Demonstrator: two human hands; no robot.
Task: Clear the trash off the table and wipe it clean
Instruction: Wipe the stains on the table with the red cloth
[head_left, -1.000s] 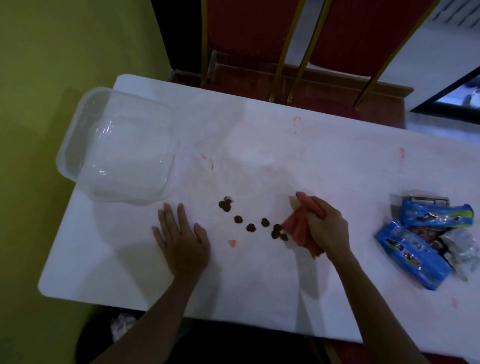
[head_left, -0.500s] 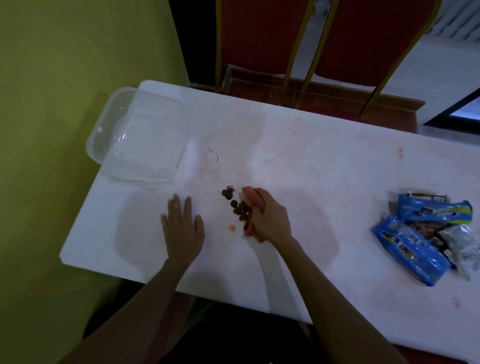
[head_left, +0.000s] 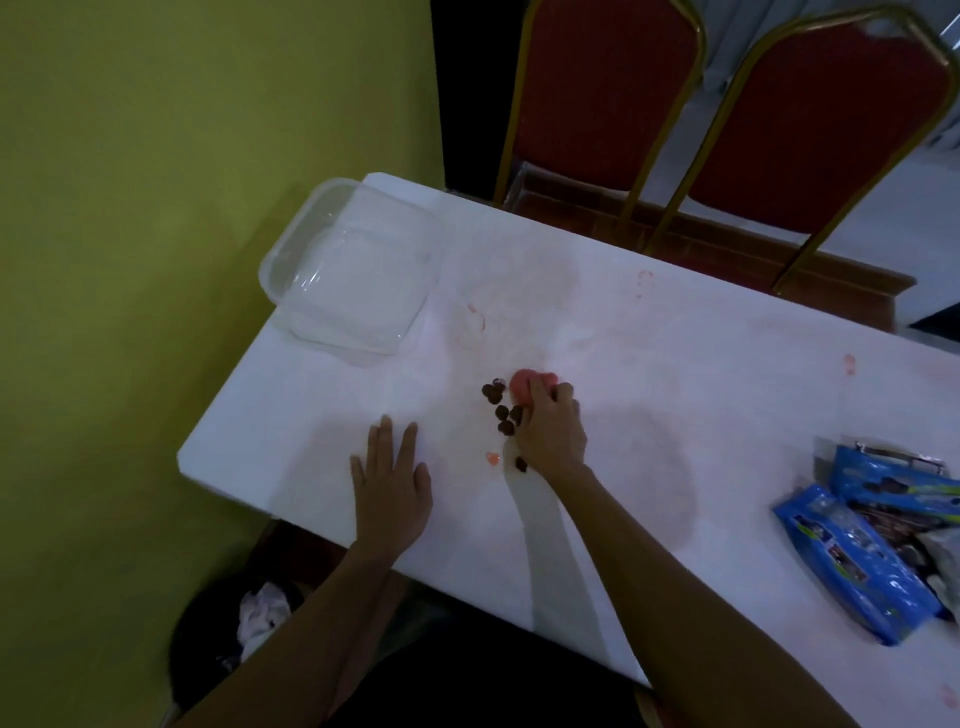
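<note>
Tabletop smeared pink; blue wrappers sit at 4 o'clock. Our left hand lies flat, fingers spread; right hand grips the pink cloth at centre, brown bits just beside it at 9 o'clock. Risk: we sweep fast, bits scatter past the bin (7 o'clock).

Left grip flat, fingers straight, right grip curled tight

On the white desk, the right hand grips a wadded pink cloth against a cluster of small dark crumbs, while the left hand lies flat nearby. A clear plastic container sits at the far left corner, and blue snack wrappers are piled at the right edge.
</note>
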